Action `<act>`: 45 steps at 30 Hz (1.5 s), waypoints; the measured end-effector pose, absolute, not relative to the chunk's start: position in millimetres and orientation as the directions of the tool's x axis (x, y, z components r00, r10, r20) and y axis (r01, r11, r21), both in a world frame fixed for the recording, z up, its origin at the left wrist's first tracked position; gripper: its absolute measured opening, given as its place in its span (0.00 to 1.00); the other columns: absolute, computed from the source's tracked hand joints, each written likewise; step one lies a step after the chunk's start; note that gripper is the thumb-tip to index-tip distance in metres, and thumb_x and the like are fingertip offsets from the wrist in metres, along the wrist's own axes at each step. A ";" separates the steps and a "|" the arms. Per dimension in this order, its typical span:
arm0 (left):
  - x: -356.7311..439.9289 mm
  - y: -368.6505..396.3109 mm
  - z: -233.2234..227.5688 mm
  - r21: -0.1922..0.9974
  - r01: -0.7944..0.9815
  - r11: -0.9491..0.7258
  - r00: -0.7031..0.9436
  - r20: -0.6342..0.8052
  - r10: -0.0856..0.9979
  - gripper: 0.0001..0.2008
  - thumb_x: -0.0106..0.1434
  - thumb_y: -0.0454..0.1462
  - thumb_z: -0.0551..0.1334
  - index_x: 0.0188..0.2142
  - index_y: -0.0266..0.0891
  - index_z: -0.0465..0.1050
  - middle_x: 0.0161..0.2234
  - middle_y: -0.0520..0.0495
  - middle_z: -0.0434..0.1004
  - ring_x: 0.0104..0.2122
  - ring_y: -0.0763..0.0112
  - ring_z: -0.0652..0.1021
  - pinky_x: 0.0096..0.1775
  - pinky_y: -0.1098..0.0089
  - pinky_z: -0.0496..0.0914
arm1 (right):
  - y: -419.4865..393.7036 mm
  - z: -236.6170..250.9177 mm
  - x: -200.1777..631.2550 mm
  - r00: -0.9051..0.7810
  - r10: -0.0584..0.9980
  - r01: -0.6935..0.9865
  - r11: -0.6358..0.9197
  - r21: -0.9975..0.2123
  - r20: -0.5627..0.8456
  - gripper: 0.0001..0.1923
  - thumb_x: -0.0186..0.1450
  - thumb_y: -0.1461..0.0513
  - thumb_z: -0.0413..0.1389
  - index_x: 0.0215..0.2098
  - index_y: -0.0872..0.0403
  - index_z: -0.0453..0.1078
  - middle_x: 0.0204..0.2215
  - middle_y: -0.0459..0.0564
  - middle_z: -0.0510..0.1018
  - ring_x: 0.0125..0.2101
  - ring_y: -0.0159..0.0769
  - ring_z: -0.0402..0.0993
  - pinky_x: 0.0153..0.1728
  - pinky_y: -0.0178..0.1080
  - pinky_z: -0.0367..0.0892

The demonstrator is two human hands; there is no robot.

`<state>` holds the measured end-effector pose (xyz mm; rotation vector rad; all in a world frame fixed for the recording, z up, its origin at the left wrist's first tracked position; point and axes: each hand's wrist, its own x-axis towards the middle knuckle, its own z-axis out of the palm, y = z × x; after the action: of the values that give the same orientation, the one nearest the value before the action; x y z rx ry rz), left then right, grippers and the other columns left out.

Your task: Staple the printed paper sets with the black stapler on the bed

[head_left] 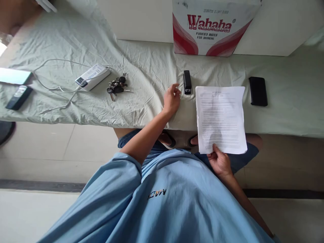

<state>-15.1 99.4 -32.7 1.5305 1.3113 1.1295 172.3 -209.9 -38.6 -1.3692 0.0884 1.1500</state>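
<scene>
one stapler point(187, 81) beside left hand point(172, 99); one paper stack point(220, 114) in right hand point(220, 162).

On pale cloth point(149, 60) (wrinkled) lie stapler point(187, 82), keys point(118, 89) — black phone point(258, 91) too.

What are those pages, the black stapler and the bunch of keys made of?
The pages: matte white paper, judging by the print and slightly wavy edges.
The stapler: probably smooth black plastic, though painted metal is possible; its silvery near end suggests bare metal.
The keys: metal blades, by their glint; the dark heads are likely plastic, too small to be sure.
</scene>
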 end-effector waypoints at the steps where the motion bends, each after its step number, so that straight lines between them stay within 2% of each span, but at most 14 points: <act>1: -15.2 87.9 -27.2 0.963 0.249 -0.104 0.062 0.091 0.994 0.08 0.78 0.38 0.68 0.49 0.45 0.89 0.42 0.44 0.90 0.47 0.59 0.84 0.61 0.56 0.80 | -211.3 -39.3 170.7 0.501 0.589 -0.665 -0.207 -0.718 -0.634 0.36 0.40 0.49 0.90 0.43 0.47 0.86 0.39 0.42 0.92 0.29 0.32 0.83 0.22 0.33 0.79; 4: -11.6 42.9 -10.2 0.995 0.022 0.097 0.271 -0.099 0.957 0.26 0.81 0.60 0.65 0.52 0.41 0.88 0.43 0.39 0.91 0.48 0.57 0.88 0.46 0.63 0.83 | -209.8 -39.9 161.8 0.517 0.619 -0.624 -0.201 -0.755 -0.592 0.34 0.45 0.46 0.88 0.45 0.45 0.86 0.41 0.43 0.93 0.32 0.35 0.85 0.25 0.35 0.81; 7: -6.7 2.6 -0.3 0.926 -0.135 0.354 0.490 -0.248 0.836 0.40 0.71 0.73 0.68 0.53 0.40 0.89 0.47 0.37 0.93 0.55 0.49 0.90 0.44 0.61 0.84 | -204.0 -38.4 148.3 0.477 0.668 -0.589 -0.240 -0.772 -0.572 0.33 0.49 0.43 0.86 0.46 0.45 0.86 0.43 0.45 0.93 0.36 0.40 0.87 0.29 0.39 0.84; 11: -10.4 -10.4 1.9 0.911 -0.222 0.347 0.492 -0.202 0.847 0.36 0.57 0.68 0.83 0.42 0.39 0.89 0.41 0.39 0.94 0.53 0.44 0.92 0.53 0.53 0.86 | -197.7 -31.4 142.3 0.431 0.733 -0.495 -0.296 -0.817 -0.526 0.35 0.52 0.40 0.83 0.51 0.45 0.86 0.45 0.48 0.93 0.43 0.47 0.90 0.38 0.47 0.87; 16: -32.4 17.8 2.6 0.946 -0.227 0.233 0.372 -0.137 0.918 0.29 0.58 0.62 0.85 0.42 0.42 0.90 0.40 0.42 0.94 0.47 0.48 0.92 0.53 0.50 0.86 | -170.4 -10.5 195.9 0.646 0.718 -0.263 -0.108 -0.959 -0.258 0.38 0.59 0.36 0.78 0.61 0.41 0.82 0.59 0.50 0.89 0.63 0.50 0.86 0.59 0.51 0.85; 18: -37.7 27.4 -0.5 0.939 -0.250 0.238 0.340 -0.145 0.929 0.28 0.56 0.59 0.87 0.43 0.42 0.90 0.41 0.42 0.94 0.46 0.49 0.92 0.52 0.49 0.87 | -146.3 -4.7 229.9 0.693 0.708 -0.181 -0.010 -0.983 -0.134 0.39 0.62 0.32 0.74 0.62 0.42 0.80 0.57 0.52 0.88 0.61 0.49 0.86 0.58 0.50 0.83; 21: -36.6 32.7 -9.6 0.926 -0.259 0.274 0.309 -0.190 0.932 0.29 0.51 0.57 0.90 0.41 0.41 0.88 0.40 0.41 0.93 0.44 0.47 0.91 0.49 0.48 0.87 | -102.6 -5.6 270.9 0.660 0.750 0.029 0.039 -0.999 0.048 0.42 0.58 0.31 0.77 0.61 0.41 0.78 0.58 0.53 0.86 0.59 0.49 0.85 0.57 0.51 0.81; 24: -30.1 29.8 -17.7 0.921 -0.269 0.283 0.291 -0.202 0.935 0.32 0.49 0.56 0.90 0.43 0.41 0.88 0.42 0.40 0.94 0.47 0.45 0.91 0.51 0.49 0.87 | -65.8 -15.6 284.4 0.551 0.834 0.077 -0.014 -0.997 0.031 0.46 0.51 0.27 0.78 0.55 0.43 0.80 0.49 0.53 0.86 0.53 0.53 0.85 0.51 0.53 0.81; 26: -27.1 26.8 -20.3 0.935 -0.247 0.254 0.287 -0.180 0.941 0.32 0.50 0.57 0.89 0.45 0.40 0.88 0.45 0.40 0.95 0.50 0.46 0.91 0.54 0.49 0.87 | -52.7 -24.0 279.7 0.508 0.860 0.054 0.014 -0.998 0.040 0.47 0.50 0.25 0.77 0.53 0.45 0.81 0.48 0.54 0.86 0.54 0.54 0.85 0.54 0.54 0.81; 30: -29.0 24.3 -22.2 0.984 -0.096 0.149 0.315 -0.112 0.943 0.31 0.54 0.60 0.87 0.44 0.41 0.89 0.47 0.39 0.94 0.51 0.45 0.91 0.56 0.50 0.85 | -53.2 -38.6 265.5 0.596 0.788 0.092 0.127 -0.988 0.157 0.48 0.55 0.21 0.71 0.52 0.47 0.80 0.49 0.55 0.88 0.55 0.53 0.87 0.61 0.57 0.80; 33: -34.3 25.2 -25.1 0.992 -0.040 0.119 0.352 -0.097 0.931 0.32 0.59 0.64 0.83 0.45 0.41 0.89 0.48 0.39 0.94 0.51 0.46 0.90 0.55 0.52 0.84 | -60.4 -45.9 265.5 0.608 0.777 0.171 0.072 -0.983 0.162 0.41 0.55 0.29 0.78 0.49 0.48 0.80 0.43 0.51 0.88 0.47 0.47 0.86 0.58 0.53 0.80; 36: -39.1 28.5 -30.8 0.974 -0.126 0.188 0.372 -0.129 0.919 0.35 0.64 0.70 0.77 0.49 0.42 0.88 0.46 0.39 0.94 0.52 0.46 0.91 0.55 0.52 0.86 | -61.9 -48.4 270.3 0.540 0.830 0.249 0.002 -0.969 0.140 0.34 0.58 0.34 0.79 0.45 0.49 0.81 0.39 0.48 0.88 0.41 0.44 0.84 0.55 0.50 0.80; 38: -41.4 31.6 -35.0 0.945 -0.208 0.254 0.357 -0.168 0.919 0.37 0.62 0.71 0.77 0.50 0.44 0.88 0.46 0.40 0.94 0.53 0.46 0.91 0.56 0.51 0.86 | -60.2 -47.4 272.3 0.522 0.840 0.260 0.009 -0.966 0.148 0.33 0.60 0.34 0.77 0.45 0.49 0.83 0.40 0.49 0.88 0.43 0.45 0.85 0.56 0.49 0.80; 45: -45.3 39.2 -36.8 0.862 -0.350 0.367 0.330 -0.253 0.910 0.33 0.59 0.59 0.83 0.55 0.42 0.88 0.52 0.39 0.95 0.58 0.44 0.91 0.59 0.49 0.87 | -55.9 -42.0 273.4 0.634 0.756 0.196 0.050 -0.979 0.165 0.35 0.58 0.34 0.77 0.47 0.48 0.79 0.44 0.51 0.88 0.52 0.50 0.87 0.60 0.53 0.81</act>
<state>-45.3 39.2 -36.8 0.7966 0.8514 0.9486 273.4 -55.9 -42.0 -1.4959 -0.8372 0.5130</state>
